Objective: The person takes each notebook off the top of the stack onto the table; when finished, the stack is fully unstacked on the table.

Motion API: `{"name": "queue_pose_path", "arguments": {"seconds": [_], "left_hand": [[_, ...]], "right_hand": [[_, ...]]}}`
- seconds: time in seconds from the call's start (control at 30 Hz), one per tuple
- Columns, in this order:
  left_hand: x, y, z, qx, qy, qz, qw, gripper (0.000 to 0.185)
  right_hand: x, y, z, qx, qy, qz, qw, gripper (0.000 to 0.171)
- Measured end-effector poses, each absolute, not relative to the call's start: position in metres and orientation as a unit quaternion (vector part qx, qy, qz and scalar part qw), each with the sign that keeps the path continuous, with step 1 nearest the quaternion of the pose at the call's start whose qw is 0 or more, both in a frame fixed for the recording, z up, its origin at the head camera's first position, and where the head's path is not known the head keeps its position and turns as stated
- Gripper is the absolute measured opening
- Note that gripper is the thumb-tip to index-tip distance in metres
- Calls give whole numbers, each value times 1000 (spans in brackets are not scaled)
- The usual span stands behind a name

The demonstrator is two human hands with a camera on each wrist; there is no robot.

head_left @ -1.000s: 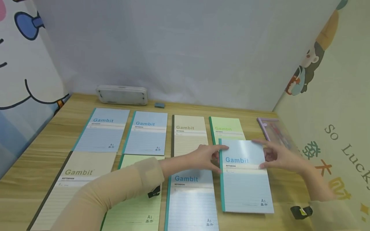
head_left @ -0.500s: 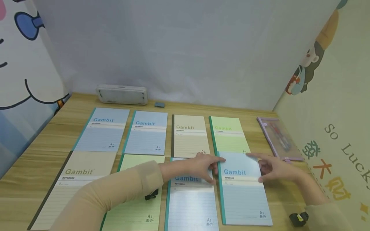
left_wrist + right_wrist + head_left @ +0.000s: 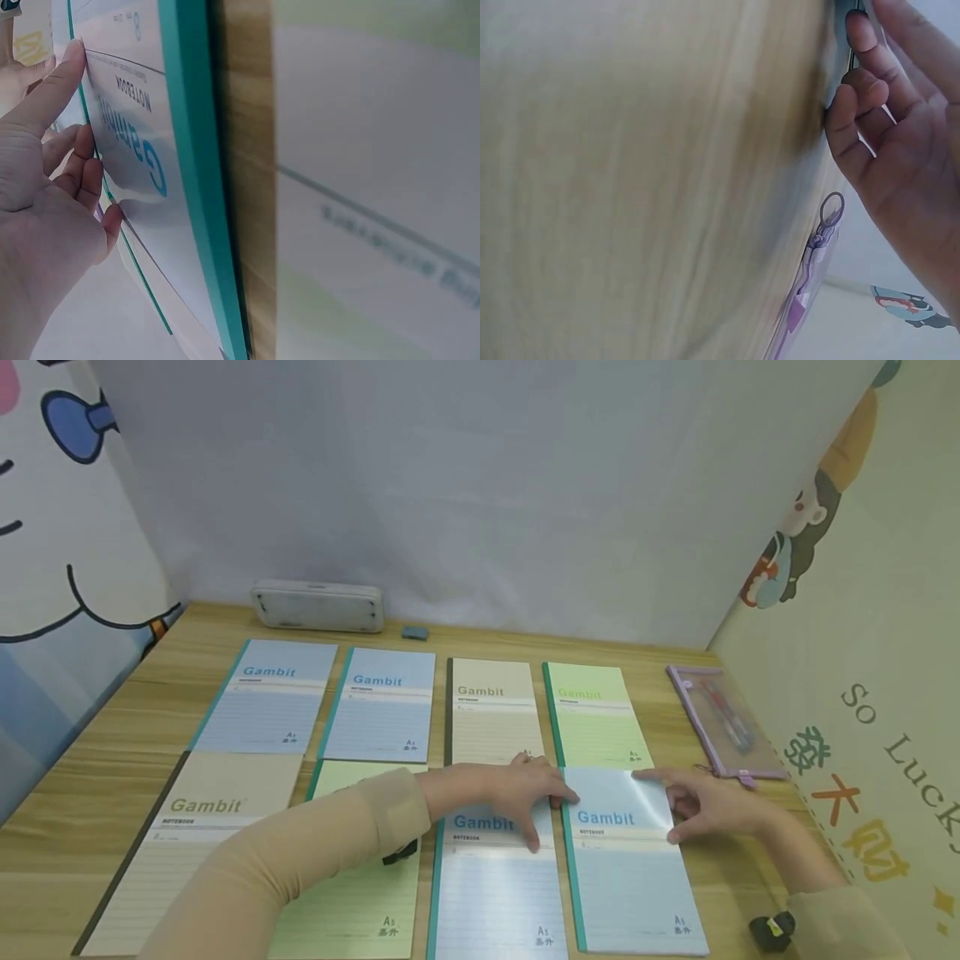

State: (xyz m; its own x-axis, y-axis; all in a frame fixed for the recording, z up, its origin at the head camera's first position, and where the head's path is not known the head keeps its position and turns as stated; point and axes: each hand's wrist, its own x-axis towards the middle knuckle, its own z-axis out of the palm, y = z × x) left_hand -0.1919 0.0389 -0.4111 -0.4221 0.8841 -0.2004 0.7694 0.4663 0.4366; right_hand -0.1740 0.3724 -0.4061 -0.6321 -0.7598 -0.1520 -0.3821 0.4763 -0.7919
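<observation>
In the head view, a blue Gambit notebook [image 3: 626, 885] with a teal spine lies at the front right, its top edge meeting a green notebook [image 3: 596, 714] behind it. My left hand [image 3: 517, 789] reaches across a second blue notebook [image 3: 498, 893], index fingertip at the first notebook's spine and thumb spread away from it. In the left wrist view, this hand [image 3: 52, 165] stretches along the edge of a teal-spined notebook [image 3: 139, 45]. My right hand [image 3: 716, 806] holds the front-right notebook's right side, index finger at the top corner, thumb on the edge. Its other fingers [image 3: 855, 127] are curled.
Further notebooks fill two rows: blue ones [image 3: 273, 693] at the back left, beige [image 3: 491, 718] in the back middle, beige [image 3: 210, 802] and green [image 3: 360, 893] in front. A purple-edged zip pouch [image 3: 723, 718] holds pens at right. Behind stand a white case [image 3: 318, 607] and an eraser-like block [image 3: 415, 633].
Both hands have brought the blue notebook toward the front edge and down, in line under the green one. The left thumb has come away from its spine.
</observation>
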Motion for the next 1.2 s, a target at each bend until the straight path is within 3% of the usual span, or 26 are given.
{"name": "queue_pose_path", "arguments": {"seconds": [0.77,0.93,1.2], "left_hand": [[-199,31,-405,520,827,117,178,78],[-207,15,-382,515,835,121,152,77],[-208,-41,-336,430,884,159,87,74]], "right_hand": [[-175,363,-396,-326,870,-296,222,78],[-183,352,-377,-311,889,-282,182,74],[-189,321,-344,-321,912,-254,33,69]]}}
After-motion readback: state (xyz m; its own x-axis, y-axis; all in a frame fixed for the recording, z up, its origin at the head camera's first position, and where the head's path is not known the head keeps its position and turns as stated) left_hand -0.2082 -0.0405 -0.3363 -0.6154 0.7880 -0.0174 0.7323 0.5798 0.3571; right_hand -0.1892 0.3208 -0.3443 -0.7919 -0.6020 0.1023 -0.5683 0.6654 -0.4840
